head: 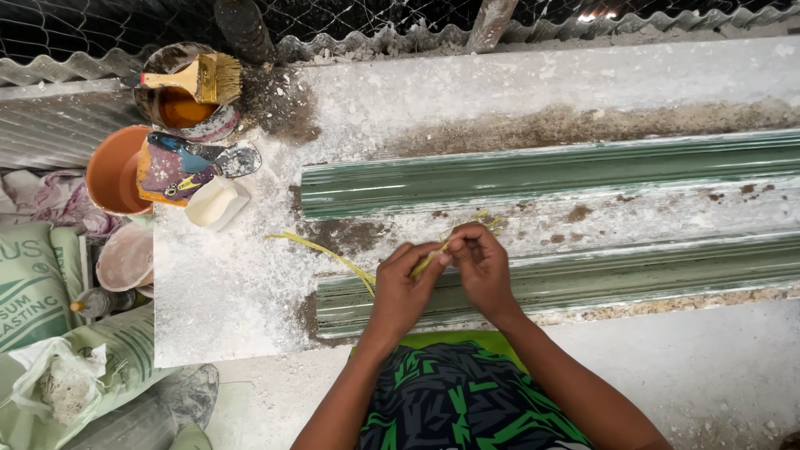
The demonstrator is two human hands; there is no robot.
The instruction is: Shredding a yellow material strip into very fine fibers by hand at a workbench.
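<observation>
Both of my hands meet over the near green ridged mould (633,275) on the white powdery worktable (225,292). My left hand (404,287) and my right hand (482,262) pinch a bundle of yellow fibre strands (333,254) between the fingertips. The strands trail left across the powdery surface, and a short tuft sticks out past my right hand. A second long green mould (542,171) lies parallel farther back.
At the table's back left stand a pot of brown liquid (179,107) with a wide brush (200,77) across it, an orange bowl (112,171), a trowel (212,157) and a white scoop (215,202). Green-printed sacks (33,283) lie at the left. Wire mesh and corrugated sheet run behind.
</observation>
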